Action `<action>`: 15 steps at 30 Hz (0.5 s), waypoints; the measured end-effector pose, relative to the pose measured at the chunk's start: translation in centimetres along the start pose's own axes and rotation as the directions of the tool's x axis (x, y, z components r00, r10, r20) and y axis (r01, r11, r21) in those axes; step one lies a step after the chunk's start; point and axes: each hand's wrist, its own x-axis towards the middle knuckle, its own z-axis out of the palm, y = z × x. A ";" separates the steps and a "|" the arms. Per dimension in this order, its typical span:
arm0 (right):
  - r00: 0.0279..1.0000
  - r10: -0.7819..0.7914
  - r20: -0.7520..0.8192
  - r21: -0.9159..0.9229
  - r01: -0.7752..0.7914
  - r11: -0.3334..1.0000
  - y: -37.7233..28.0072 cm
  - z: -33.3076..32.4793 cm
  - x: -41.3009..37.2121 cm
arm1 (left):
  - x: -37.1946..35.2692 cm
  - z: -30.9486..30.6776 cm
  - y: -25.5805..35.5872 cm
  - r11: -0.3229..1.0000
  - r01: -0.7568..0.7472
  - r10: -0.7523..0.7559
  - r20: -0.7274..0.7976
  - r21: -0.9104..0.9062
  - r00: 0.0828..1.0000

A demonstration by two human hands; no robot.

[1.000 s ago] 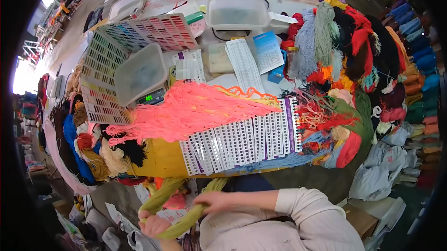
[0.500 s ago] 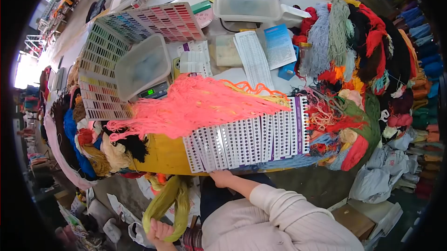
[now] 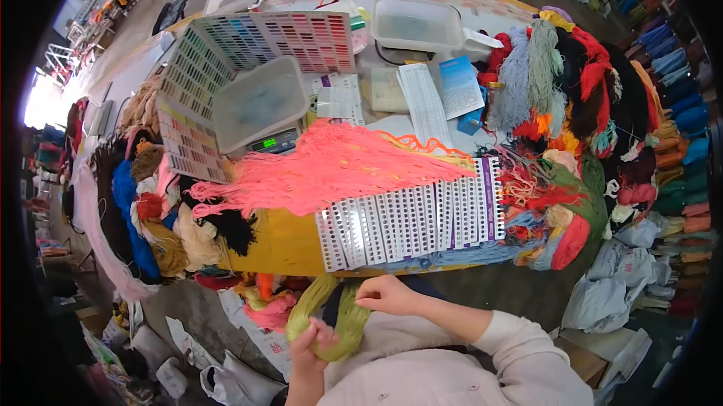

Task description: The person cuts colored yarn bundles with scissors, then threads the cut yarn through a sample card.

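Note:
A looped skein of olive-green yarn (image 3: pixel 348 323) hangs in front of my body, below the table's front edge. My left hand (image 3: pixel 315 338) is closed round its lower left side. At the skein's upper right, my right hand (image 3: pixel 380 295) has its fingers bent together; what they pinch, if anything, is too small to make out. On the table above lie a large bundle of coral-pink yarn (image 3: pixel 331 169) and a row of white punched cards (image 3: pixel 410 218), the bundle covering the cards' upper left part.
A colour chart (image 3: pixel 275 41) stands folded behind a plastic tub (image 3: pixel 260 101) on a scale (image 3: pixel 275 141). Another tub (image 3: pixel 418 23) sits farther back. Mixed yarns (image 3: pixel 542 59) heap at the right and dark and blue yarns (image 3: pixel 129 180) at the left. Plastic bags (image 3: pixel 606 285) lie lower right.
My left hand has moved up and right with the green skein. My right hand has left the table edge near the cards and come to the skein's upper right. The view has shifted.

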 end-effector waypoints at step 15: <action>0.961 0.122 -0.247 0.582 0.047 0.812 -8.8 4.5 -1.8 | 3.2 5.6 3.2 0.891 0.091 -0.251 0.315 0.445 0.915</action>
